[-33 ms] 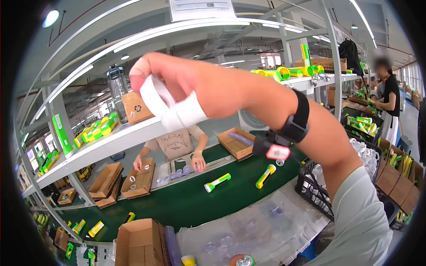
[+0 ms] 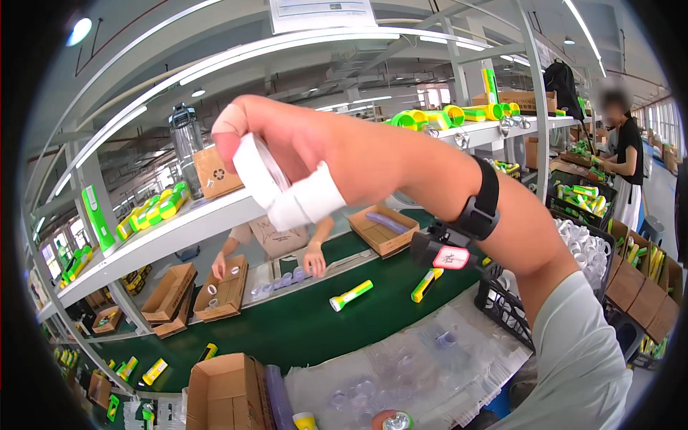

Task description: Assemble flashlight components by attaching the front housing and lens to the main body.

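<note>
My right hand (image 2: 308,154) is raised high in front of me, its fingers curled around a white ring (image 2: 258,172). A white wrap (image 2: 308,201) covers one of its digits. The wrist bears a black strap with a small dark device (image 2: 437,247). At the lower edge only a fingertip of my left hand (image 2: 383,418) shows, closed against the shiny round end of a flashlight (image 2: 397,421); the rest of it is cut off. Below the raised hand, a green and yellow flashlight (image 2: 351,295) lies on the green conveyor belt (image 2: 287,326).
Clear round lenses (image 2: 365,388) lie on a plastic-covered bench, beside an open cardboard box (image 2: 226,394). A black crate (image 2: 502,308) of white rings stands at right. A shelf (image 2: 150,247) crosses ahead, holding flashlights and a bottle. A co-worker's hands (image 2: 314,258) work across the belt.
My right hand, with the white ring, sits slightly lower and farther right in the picture. The view has shifted a little. The co-worker's hands have moved slightly left. My left hand looks unchanged.
</note>
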{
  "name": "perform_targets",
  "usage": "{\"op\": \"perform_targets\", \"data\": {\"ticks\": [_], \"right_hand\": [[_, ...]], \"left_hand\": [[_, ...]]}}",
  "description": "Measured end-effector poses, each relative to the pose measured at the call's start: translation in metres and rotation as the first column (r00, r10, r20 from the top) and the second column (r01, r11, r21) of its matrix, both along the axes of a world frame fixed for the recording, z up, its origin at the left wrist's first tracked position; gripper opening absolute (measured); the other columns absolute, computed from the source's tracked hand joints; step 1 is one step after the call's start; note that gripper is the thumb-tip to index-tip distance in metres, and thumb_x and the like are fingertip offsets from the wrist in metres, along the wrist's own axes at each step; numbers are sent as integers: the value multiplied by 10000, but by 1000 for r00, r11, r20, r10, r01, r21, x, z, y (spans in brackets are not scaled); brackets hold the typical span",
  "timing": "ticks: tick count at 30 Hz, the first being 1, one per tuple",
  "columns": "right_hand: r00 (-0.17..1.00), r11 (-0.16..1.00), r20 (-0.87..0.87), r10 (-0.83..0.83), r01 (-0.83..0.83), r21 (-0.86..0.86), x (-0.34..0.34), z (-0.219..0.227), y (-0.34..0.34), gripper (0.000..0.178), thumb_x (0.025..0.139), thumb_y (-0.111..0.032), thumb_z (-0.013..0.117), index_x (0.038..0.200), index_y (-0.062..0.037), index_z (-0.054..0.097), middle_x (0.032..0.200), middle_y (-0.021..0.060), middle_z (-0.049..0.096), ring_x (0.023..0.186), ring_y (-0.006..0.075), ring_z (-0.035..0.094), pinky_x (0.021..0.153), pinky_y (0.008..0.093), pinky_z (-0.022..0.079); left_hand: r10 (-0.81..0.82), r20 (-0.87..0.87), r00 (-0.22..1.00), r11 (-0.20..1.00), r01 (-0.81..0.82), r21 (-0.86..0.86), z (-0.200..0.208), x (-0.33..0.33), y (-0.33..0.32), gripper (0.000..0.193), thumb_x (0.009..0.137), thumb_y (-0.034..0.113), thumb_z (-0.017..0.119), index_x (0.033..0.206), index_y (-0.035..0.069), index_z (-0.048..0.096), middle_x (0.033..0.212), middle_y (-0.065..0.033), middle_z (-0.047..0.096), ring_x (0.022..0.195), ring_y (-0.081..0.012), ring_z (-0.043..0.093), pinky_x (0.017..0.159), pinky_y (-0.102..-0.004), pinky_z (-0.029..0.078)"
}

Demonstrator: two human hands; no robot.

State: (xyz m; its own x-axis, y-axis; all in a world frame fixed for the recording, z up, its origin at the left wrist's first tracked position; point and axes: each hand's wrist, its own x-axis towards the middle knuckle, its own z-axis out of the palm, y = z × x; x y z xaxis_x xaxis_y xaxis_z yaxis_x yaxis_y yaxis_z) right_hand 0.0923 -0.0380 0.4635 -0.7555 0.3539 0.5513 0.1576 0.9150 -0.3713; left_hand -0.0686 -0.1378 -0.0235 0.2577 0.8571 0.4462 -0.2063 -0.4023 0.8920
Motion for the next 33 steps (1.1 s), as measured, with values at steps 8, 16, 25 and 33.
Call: {"op": "perform_targets", "data": {"ticks": [8, 16, 25, 33], "right_hand": [[934, 852, -338, -117, -81, -518, 5, -53, -9, 209, 934, -310, 503, 1000, -112, 498, 814, -4, 440, 693, 99, 453, 612, 267, 464], [938, 722, -345, 43, -268, -638, 15, -64, -11, 353, 887, -464, 485, 1080, -168, 487, 769, -25, 443, 674, 107, 430, 592, 314, 449], [988, 944, 46, -149, 156, -290, 24, -84, -65, 621, 741, -85, 712, 1231, -47, 333, 912, 63, 481, 853, 197, 522, 738, 303, 456], [913, 919, 308, -269, 339, -203, 57, -223, -116, 590, 749, -26, 690, 1294, -79, 471, 1155, 142, 482, 1095, 331, 485, 879, 345, 455]], "left_hand": [[-94, -15, 995, 992, 92, -91, 3, -16, -14, 657, 792, 487, 688, 1203, 31, 456, 1138, -111, 476, 1033, -226, 484, 893, -363, 410], [-66, -65, 996, 998, 66, -3, 8, -15, -20, 685, 788, 500, 680, 1216, 22, 440, 1128, -110, 470, 1007, -217, 488, 878, -357, 416], [39, -271, 962, 982, 13, 188, 28, -15, -30, 788, 772, 442, 715, 1321, 50, 308, 1153, -135, 470, 1079, -227, 472, 947, -377, 388], [-132, -228, 965, 985, 153, 81, 49, 19, -17, 1032, 641, -46, 735, 1367, 102, 17, 1098, -152, 529, 976, -238, 562, 872, -384, 446]]}}
